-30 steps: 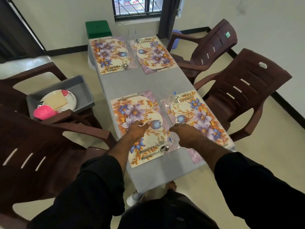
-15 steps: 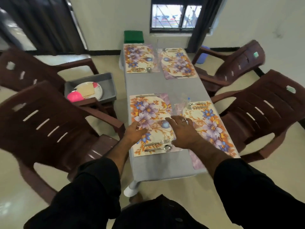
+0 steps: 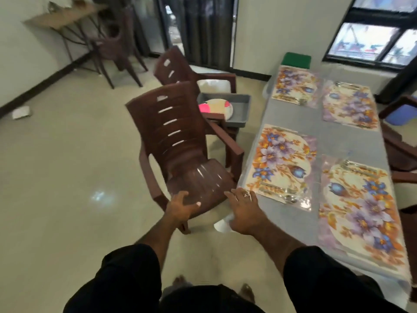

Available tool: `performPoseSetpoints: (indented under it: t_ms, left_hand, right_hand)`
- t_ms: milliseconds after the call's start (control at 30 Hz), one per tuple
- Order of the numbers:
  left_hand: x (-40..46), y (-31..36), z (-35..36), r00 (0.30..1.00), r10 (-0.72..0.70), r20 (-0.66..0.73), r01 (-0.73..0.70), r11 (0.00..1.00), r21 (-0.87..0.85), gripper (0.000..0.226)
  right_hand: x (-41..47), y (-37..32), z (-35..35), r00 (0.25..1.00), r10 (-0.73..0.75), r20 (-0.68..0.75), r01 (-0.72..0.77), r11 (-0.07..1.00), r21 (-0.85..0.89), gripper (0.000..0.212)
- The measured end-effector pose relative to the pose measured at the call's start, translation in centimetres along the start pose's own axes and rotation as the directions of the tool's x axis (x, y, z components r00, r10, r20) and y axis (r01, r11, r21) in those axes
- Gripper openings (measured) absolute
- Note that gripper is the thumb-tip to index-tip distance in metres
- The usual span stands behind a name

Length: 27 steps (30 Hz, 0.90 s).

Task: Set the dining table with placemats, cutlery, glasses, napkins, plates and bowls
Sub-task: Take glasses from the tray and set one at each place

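Placemats (image 3: 283,161) and cutlery (image 3: 286,195) already lie at four places on the table (image 3: 334,141); plates (image 3: 220,107), a bowl and napkins wait in the grey bin (image 3: 241,109) on the far-left chair. Both hands are empty, left hand (image 3: 181,207) spread over the near chair (image 3: 180,150), right hand (image 3: 242,211) open by the table corner.

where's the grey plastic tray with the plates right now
In the head view the grey plastic tray sits on a brown plastic chair, left of the grey table, behind the nearer brown chair.

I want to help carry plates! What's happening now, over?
Left hand and right hand both empty, fingers open. Four placemats down with cutlery. Plates in the grey bin. Brown chair between you and it.
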State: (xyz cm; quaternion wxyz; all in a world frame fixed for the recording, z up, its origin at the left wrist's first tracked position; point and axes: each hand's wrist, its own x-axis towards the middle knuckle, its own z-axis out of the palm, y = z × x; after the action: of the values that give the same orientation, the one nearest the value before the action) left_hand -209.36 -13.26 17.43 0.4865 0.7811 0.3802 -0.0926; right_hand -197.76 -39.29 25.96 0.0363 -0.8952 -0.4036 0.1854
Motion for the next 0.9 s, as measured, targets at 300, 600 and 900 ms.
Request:
performPoseSetpoints:
  t_ms: [300, 600, 900]
  left_hand:
    - [-4.8, -9.5, -15.4, 0.997, -0.032, -0.065, 0.035, 0.999, 0.034, 0.083]
    - [-2.3, -20.7, -30.7, 0.982, -0.179, -0.060, 0.175, 0.982, -0.066, 0.082]
    - [10.7, -21.3, -40.6, 0.985, -0.165, -0.053, 0.162, 0.985, -0.059, 0.083]
  right_hand:
    - [8.6, -18.7, 4.8, 0.984, -0.097, 0.149, 0.110, 0.991, -0.079, 0.096]
    - [18.5, -35.8, 5.8, 0.965, -0.115, 0.237, 0.145, 0.983, -0.114, 0.096]
    - [35.3, -41.7, 4.8, 0.957, -0.116, 0.265, 0.143, 0.986, -0.085, 0.097]
